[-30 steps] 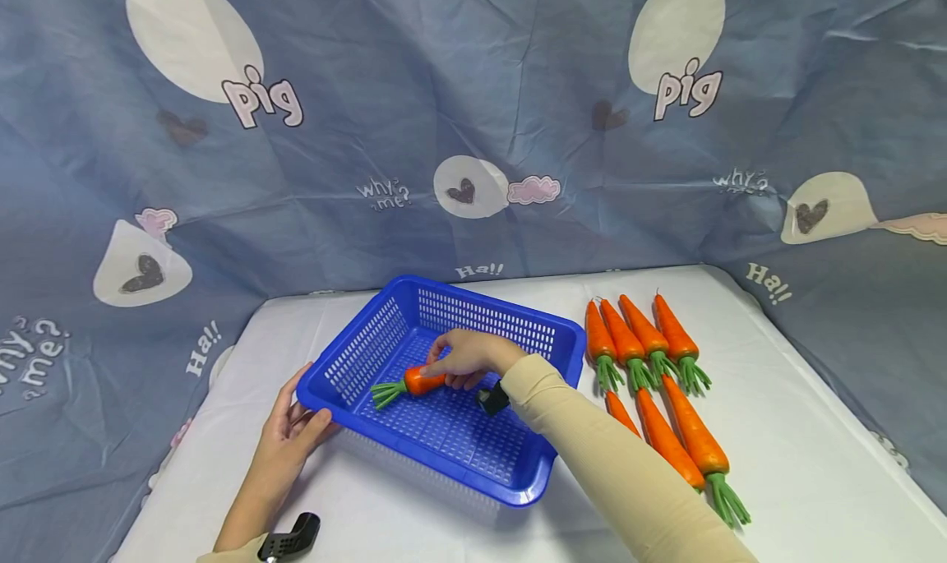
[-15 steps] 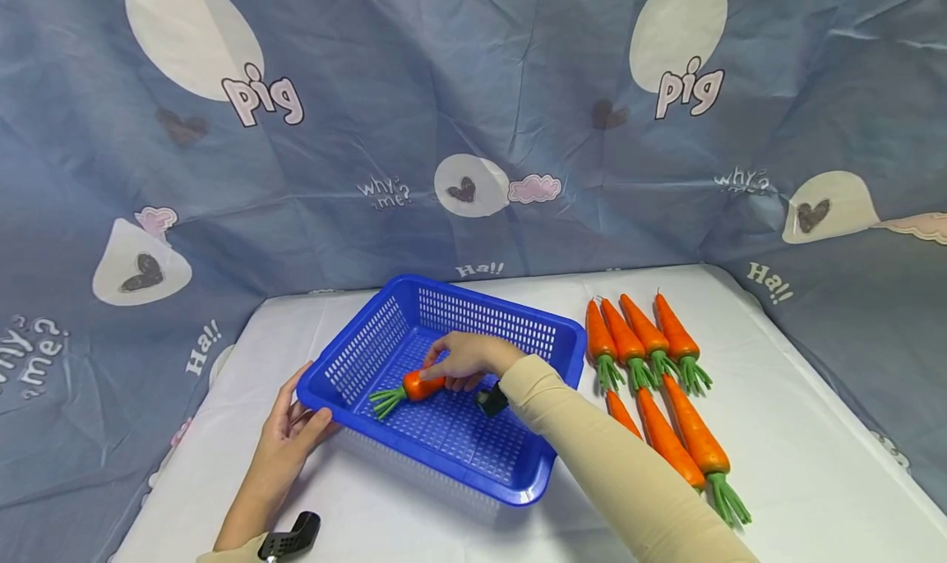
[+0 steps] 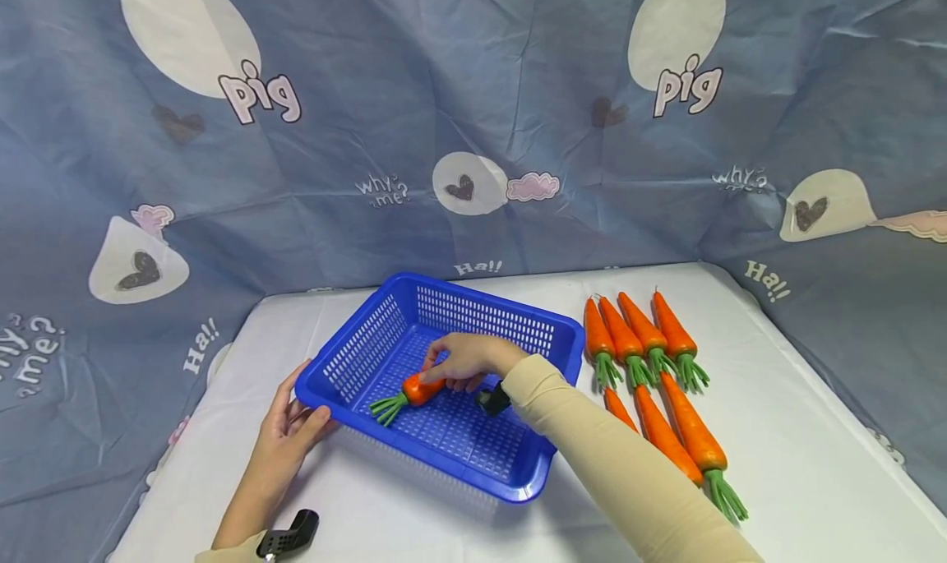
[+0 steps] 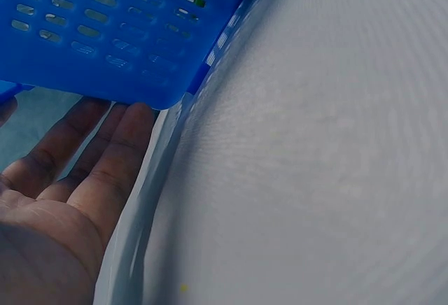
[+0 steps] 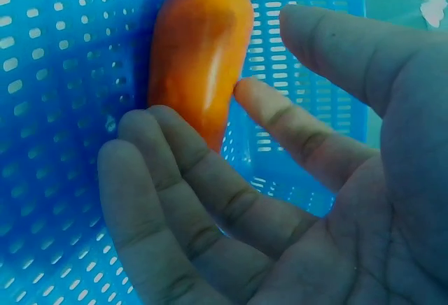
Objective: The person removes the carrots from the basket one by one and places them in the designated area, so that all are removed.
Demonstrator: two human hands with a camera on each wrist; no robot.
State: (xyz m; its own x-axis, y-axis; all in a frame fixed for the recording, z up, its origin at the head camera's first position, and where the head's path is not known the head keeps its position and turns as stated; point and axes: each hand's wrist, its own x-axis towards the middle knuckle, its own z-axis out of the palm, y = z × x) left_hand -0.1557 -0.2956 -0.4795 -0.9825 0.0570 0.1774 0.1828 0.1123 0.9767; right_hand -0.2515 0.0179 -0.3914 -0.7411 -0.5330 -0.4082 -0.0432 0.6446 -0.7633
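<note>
Since a second ago the carrot (image 3: pixel 417 388) is lying lower in the basket (image 3: pixel 355 356), the right hand (image 3: pixel 468 361) loosening. Its wrist view is showing fingers (image 5: pixel 210 200) merely touching it. The left hand (image 3: pixel 287 427), flat-fingered, is steadying the basket's near-left corner; the carrot's tip is hidden.

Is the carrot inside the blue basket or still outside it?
Inside. The orange toy carrot lies on the perforated floor of the blue plastic basket, with the right hand touching it.

A white table (image 3: pixel 799 431) carries a blue basket (image 3: pixel 355 357) near its middle and, toward the right edge, apparently seven loose carrots (image 3: pixel 666 382).
</note>
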